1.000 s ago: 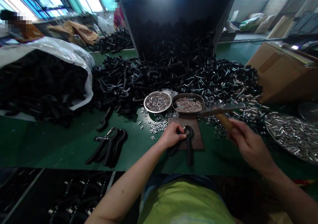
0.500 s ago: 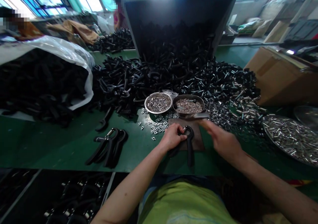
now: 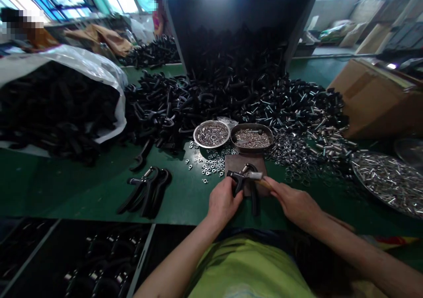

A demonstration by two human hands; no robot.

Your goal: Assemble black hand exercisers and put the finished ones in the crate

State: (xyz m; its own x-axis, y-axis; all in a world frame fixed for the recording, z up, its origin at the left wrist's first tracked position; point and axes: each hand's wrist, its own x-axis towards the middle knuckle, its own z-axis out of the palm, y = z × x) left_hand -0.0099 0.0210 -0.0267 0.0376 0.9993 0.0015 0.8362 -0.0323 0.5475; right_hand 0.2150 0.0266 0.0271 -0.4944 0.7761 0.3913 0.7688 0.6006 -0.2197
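My left hand (image 3: 224, 201) is closed round one handle of a black hand-grip strengthener (image 3: 254, 196), which lies over a flat metal plate (image 3: 231, 161). A silver spring shows between its arms. My right hand (image 3: 294, 199) grips a hammer by its wooden handle. The hammer's head (image 3: 254, 175) is low over the strengthener, close to the spring; whether it touches is unclear. Small silver nut-like rings (image 3: 211, 165) lie scattered left of the plate. Several assembled strengtheners (image 3: 148, 192) rest together farther left, beside a single black handle (image 3: 142, 155).
Beyond the plate stand a round dish (image 3: 211, 146) and an oval tin (image 3: 251, 149) of small metal parts. A heap of black handles (image 3: 205, 95) spills from a large grey bin (image 3: 238, 7). A white sack (image 3: 120, 126) stands left; a cardboard box (image 3: 373, 100) and a tray of pins (image 3: 390, 183) are right.
The hammer has come down from above the plate's far edge onto the strengthener's area. My left hand has shifted slightly down, and a black handle with its crosspiece now shows above it.
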